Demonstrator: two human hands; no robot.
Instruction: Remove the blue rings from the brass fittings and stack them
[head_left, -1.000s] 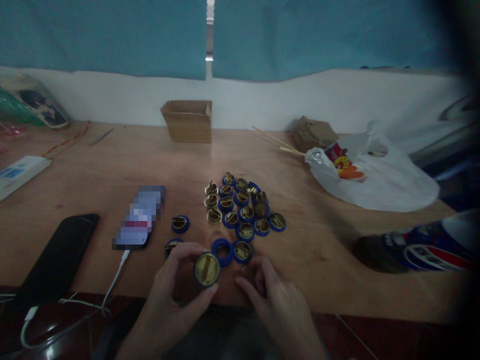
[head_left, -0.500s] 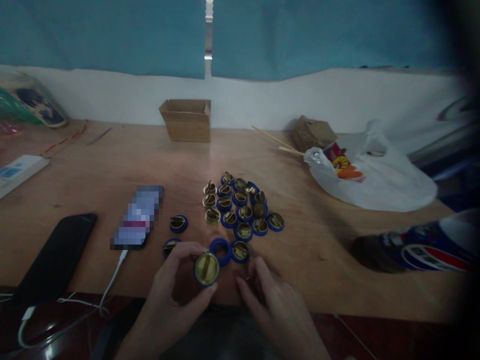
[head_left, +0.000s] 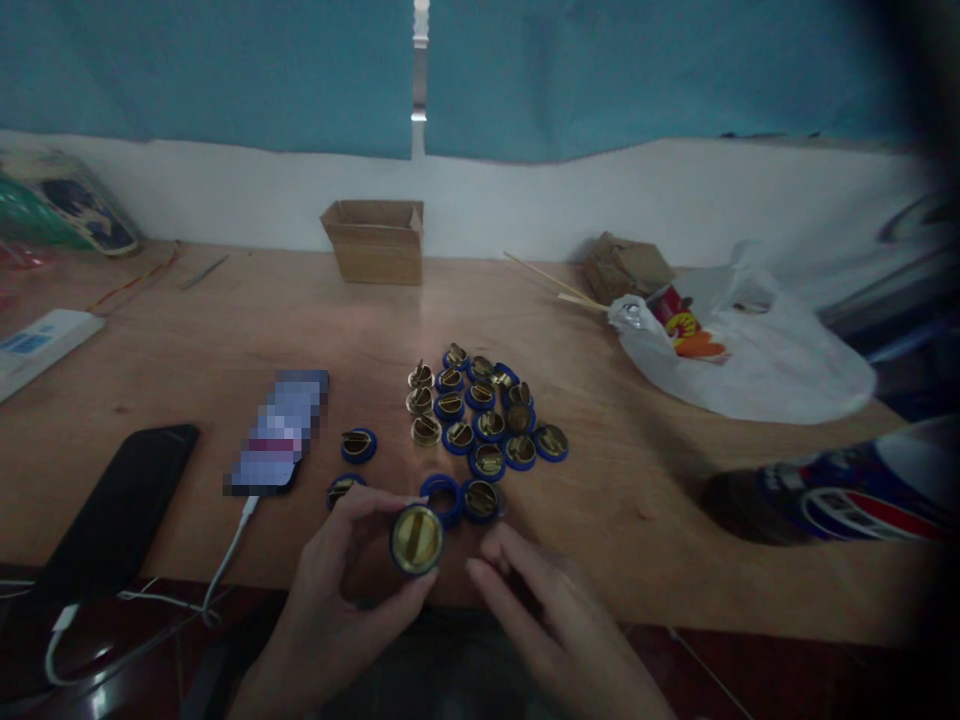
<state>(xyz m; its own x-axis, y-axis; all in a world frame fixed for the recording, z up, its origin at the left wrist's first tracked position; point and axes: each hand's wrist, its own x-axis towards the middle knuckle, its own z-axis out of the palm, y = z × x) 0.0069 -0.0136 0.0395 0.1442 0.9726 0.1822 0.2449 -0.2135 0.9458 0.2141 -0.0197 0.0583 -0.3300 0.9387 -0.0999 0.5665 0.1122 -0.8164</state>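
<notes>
My left hand (head_left: 337,580) pinches a round brass-coloured disc with a blue rim (head_left: 416,540) between thumb and fingers, its flat face and central bar turned towards me. Beside it, my right hand (head_left: 544,600) is closed with thumb and forefinger drawn near each other; anything between them is too small to make out. Just beyond the held disc lies an empty blue ring (head_left: 442,500), touching a brass disc in a blue ring (head_left: 480,499). Several similar pieces (head_left: 489,426) form a cluster farther back. Two more, including a blue-rimmed disc (head_left: 358,445), lie to the left.
Left on the wooden table (head_left: 247,320) lie a lit phone (head_left: 281,430) on a cable and a black phone-like slab (head_left: 120,510). An open cardboard box (head_left: 379,245) stands behind. A white plastic bag (head_left: 787,360) and a cola bottle (head_left: 840,500) lie right.
My right hand has drawn slightly back, away from the blue-rimmed discs. The disc in my left hand has barely shifted.
</notes>
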